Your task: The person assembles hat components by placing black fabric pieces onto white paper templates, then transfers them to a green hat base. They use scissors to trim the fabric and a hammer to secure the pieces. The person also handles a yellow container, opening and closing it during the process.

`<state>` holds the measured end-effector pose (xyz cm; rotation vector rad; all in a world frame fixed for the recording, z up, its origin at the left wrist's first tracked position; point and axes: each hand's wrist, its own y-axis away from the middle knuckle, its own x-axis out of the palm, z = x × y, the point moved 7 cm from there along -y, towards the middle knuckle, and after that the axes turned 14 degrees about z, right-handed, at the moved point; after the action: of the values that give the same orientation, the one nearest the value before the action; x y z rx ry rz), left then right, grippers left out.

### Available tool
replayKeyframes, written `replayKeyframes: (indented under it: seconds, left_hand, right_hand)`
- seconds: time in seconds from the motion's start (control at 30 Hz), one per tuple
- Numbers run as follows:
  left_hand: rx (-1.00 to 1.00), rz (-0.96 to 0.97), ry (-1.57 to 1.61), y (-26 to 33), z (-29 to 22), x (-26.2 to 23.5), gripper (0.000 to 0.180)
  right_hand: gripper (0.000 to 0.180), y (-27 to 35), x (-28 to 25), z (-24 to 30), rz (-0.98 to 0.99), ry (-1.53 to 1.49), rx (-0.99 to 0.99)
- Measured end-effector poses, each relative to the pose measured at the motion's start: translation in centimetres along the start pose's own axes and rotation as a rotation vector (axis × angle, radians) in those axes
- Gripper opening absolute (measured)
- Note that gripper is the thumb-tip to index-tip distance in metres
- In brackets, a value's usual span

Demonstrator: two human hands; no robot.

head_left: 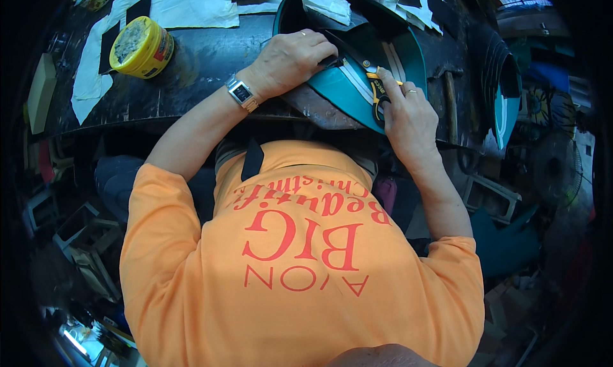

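My right hand (412,115) grips a pair of scissors (379,92) with yellow and black handles. The scissors' blades point up and left over a teal sheet-like piece (329,86) with white stripes, and their tips are hard to make out against the dark material. My left hand (295,60), with a watch on its wrist, is closed on a small black piece of material (328,61) at the teal piece's left side. Curving behind both hands, the teal piece shows a dark inner side, and a white scrap (327,8) lies at its far end.
A yellow tub (142,48) of greyish stuff stands on the dark worktable (198,67) at left. White sheets (185,6) and black pieces lie along the back. At right are a hammer (451,105) and a stack of dark, teal-edged pieces (501,80). A fan (557,163) stands farther right.
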<state>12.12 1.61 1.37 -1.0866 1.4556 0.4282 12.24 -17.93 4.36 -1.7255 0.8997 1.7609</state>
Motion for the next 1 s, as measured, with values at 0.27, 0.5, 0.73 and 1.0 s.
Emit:
replayKeyframes:
  seconds: [0.27,0.5,0.73,1.0]
  left_hand:
    - [-0.123,-0.005,0.396,1.1,1.7,-0.5,0.024]
    - [-0.171,-0.048,0.397,1.0,2.0,-0.1,0.022]
    - [-0.194,-0.026,0.417,1.2,1.9,-0.1,0.021]
    - [-0.115,-0.031,0.455,1.5,1.7,-0.5,0.019]
  right_hand:
    - [0.052,0.5,-0.4,-4.4,0.090,-1.120,0.007]
    - [0.084,4.4,2.8,-3.7,0.566,-2.030,0.127]
    - [0.072,4.6,5.4,-2.9,0.731,-2.197,0.147]
    - [0.065,4.3,6.2,-3.2,0.745,-2.269,0.160]
